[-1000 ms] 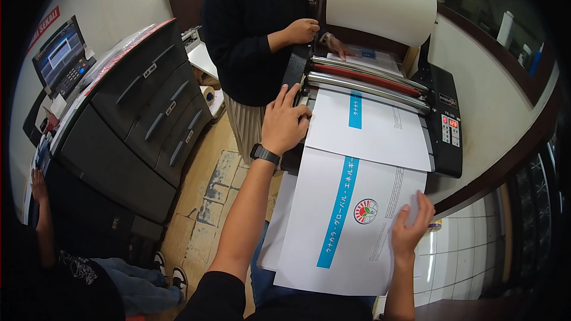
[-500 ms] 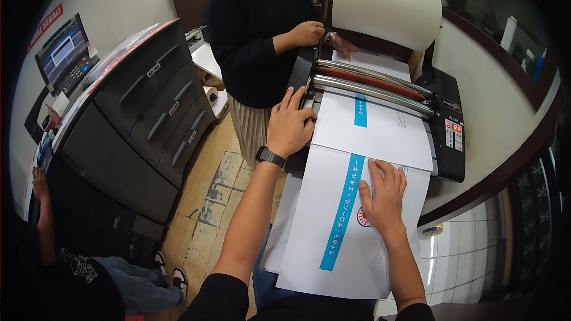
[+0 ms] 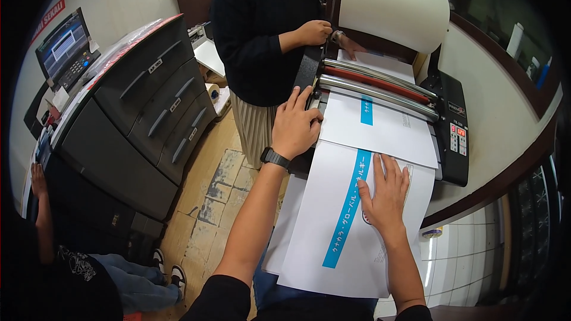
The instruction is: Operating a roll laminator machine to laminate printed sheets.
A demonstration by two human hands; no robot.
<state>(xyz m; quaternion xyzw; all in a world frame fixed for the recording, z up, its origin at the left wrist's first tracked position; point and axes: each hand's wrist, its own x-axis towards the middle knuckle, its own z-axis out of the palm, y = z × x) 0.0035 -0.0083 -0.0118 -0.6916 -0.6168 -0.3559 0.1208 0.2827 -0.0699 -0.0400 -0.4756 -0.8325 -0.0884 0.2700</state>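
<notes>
My right hand (image 3: 388, 193) lies flat with fingers spread on a large white printed sheet (image 3: 315, 220) bearing a blue band, partly covering its round emblem. The sheet's far edge meets a second white sheet (image 3: 386, 137), also with a blue band, whose far end runs under the rollers (image 3: 380, 96) of a roll laminator (image 3: 455, 125). My left hand (image 3: 295, 125) rests on the laminator's left side, index and middle fingers stretched along the frame, thumb near the sheet's edge. It holds nothing. More white paper (image 3: 285, 226) sits beneath the near sheet.
A co-worker in black (image 3: 262, 35) stands at the laminator's far left, one hand (image 3: 351, 46) by the paper behind the rollers. A wide film roll (image 3: 395, 3) hangs above. At left stands a dark grey printer (image 3: 137, 125) with drawers; another person (image 3: 77, 267) is beside it.
The second sheet has gone slightly farther under the rollers, with less of its blue band showing. My right hand covers more of the emblem. My left hand keeps its place on the frame.
</notes>
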